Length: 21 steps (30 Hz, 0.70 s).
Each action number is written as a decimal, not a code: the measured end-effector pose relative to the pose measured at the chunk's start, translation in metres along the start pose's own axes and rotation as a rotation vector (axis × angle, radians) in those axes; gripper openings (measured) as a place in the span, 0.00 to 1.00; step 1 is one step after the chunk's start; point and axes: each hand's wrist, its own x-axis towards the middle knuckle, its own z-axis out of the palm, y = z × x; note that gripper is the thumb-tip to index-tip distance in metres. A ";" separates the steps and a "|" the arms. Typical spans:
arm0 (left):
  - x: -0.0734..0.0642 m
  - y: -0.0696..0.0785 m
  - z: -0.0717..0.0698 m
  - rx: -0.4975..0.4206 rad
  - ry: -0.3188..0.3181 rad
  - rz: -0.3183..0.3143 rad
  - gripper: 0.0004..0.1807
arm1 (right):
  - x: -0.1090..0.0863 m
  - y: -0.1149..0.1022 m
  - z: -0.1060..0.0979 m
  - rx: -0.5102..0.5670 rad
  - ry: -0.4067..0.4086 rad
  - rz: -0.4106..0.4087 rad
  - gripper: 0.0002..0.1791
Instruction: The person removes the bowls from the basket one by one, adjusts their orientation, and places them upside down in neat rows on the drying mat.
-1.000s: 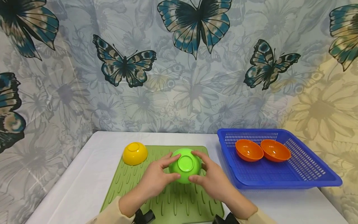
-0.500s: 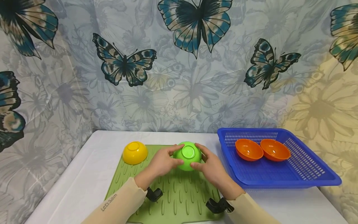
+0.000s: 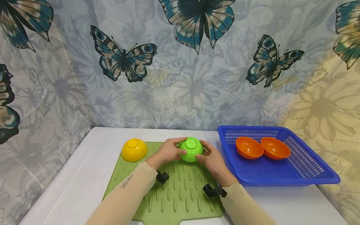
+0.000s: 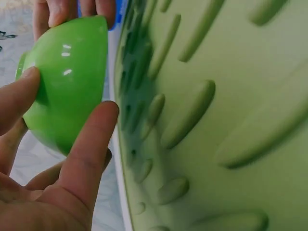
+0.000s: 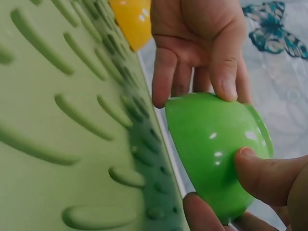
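Note:
Between both hands is a green bowl [image 3: 191, 151], turned upside down with its foot ring facing up, close over the far right part of a green drying mat [image 3: 174, 190]. My left hand [image 3: 169, 150] grips its left side, thumb in front and fingers behind. On the opposite side my right hand [image 3: 212, 158] holds it the same way. The left wrist view shows the bowl [image 4: 72, 82] with its rim toward the mat and a gap beside the ridges. In the right wrist view the thumb of my right hand [image 5: 274, 178] presses the bowl's outer wall.
A yellow bowl [image 3: 134, 150] lies upside down at the mat's far left corner. To the right, a blue basket [image 3: 278, 175] holds two orange bowls [image 3: 249, 148] side by side, openings up. A butterfly-print cloth [image 3: 180, 93] hangs behind the white table [image 3: 64, 175].
Both hands have carried the green bowl away from me, from the middle of the mat toward its far right edge. The view has tilted slightly downward; the other bowls stay put.

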 end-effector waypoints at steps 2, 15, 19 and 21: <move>0.006 -0.003 0.002 0.008 0.008 0.008 0.33 | 0.004 0.002 -0.001 0.001 0.021 0.001 0.40; 0.028 -0.018 0.015 0.062 0.018 0.000 0.34 | 0.018 0.021 -0.017 -0.028 0.031 -0.021 0.37; 0.029 -0.015 0.017 0.095 0.014 -0.002 0.34 | 0.021 0.023 -0.019 -0.024 0.026 -0.027 0.37; 0.030 -0.014 0.018 0.115 0.013 0.003 0.34 | 0.021 0.023 -0.021 -0.019 0.032 -0.025 0.36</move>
